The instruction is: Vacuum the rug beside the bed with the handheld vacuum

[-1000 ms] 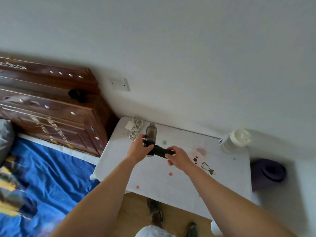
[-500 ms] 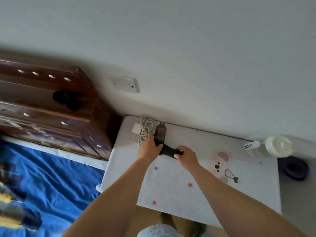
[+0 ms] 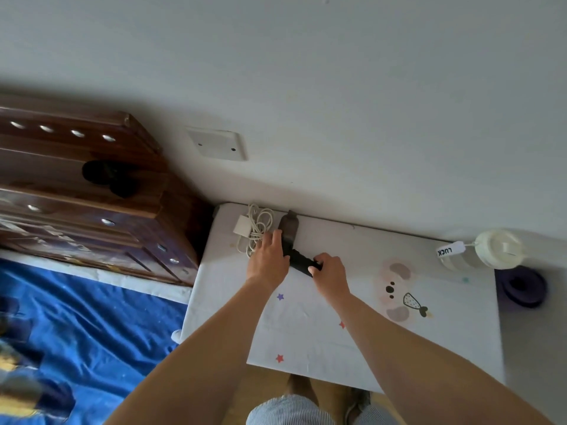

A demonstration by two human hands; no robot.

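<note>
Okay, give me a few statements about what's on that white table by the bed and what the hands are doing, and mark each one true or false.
1. Both hands hold the dark handheld vacuum. True: left hand at its body, right hand on the black handle.
2. The coiled white cable lies right of the vacuum. False: left.
3. The cream-lidded jar stands at the white star-printed table's right end. True.
4. The bedsheet is red. False: blue.

white table (image 3: 322, 338) carries cable (image 3: 257, 225), vacuum (image 3: 290, 231), cup (image 3: 484, 254).
</note>
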